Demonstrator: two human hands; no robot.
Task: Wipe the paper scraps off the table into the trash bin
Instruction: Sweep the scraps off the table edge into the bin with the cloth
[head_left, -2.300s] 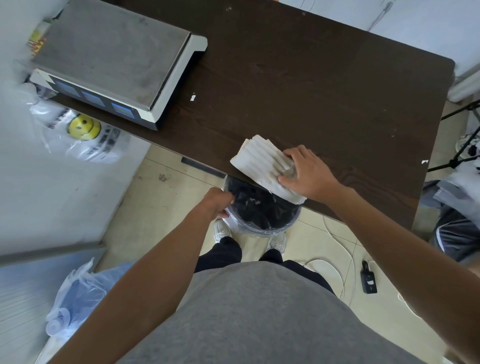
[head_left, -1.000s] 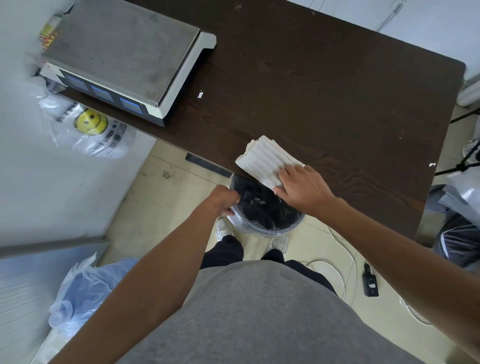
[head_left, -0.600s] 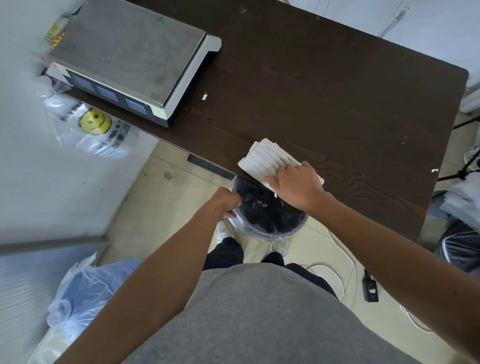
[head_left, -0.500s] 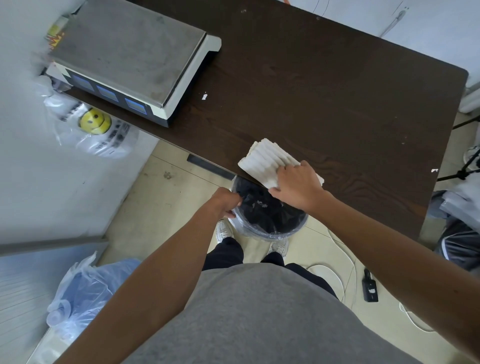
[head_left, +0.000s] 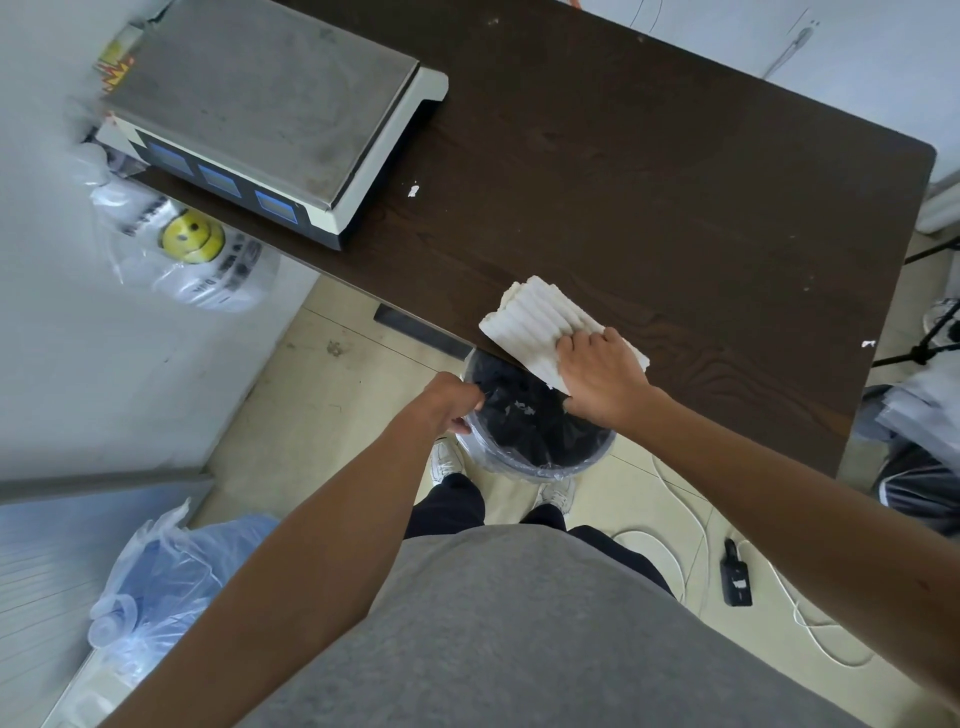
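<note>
Paper scraps (head_left: 413, 190) lie on the desk (head_left: 675, 182), one by the scale (head_left: 270, 98), one at its right edge. Left hand (head_left: 451, 402) grips the trash bin (head_left: 543, 469) rim; right hand (head_left: 602, 379) clutches the cloth (head_left: 535, 319) at the edge. If the bin shifts, scraps may hit the floor (head_left: 311, 389). Anything beneath the cloth is hidden.

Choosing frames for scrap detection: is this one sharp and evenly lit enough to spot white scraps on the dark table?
Head view: soft, even light, no hard shadows; the paper scrap beside the scale reads crisply against the dark table. Head view: faint sheen on the tabletop, no blown glare. Head view: wide-angle bending toward the edges, and the plastic bag at far left looks smeared.
</note>
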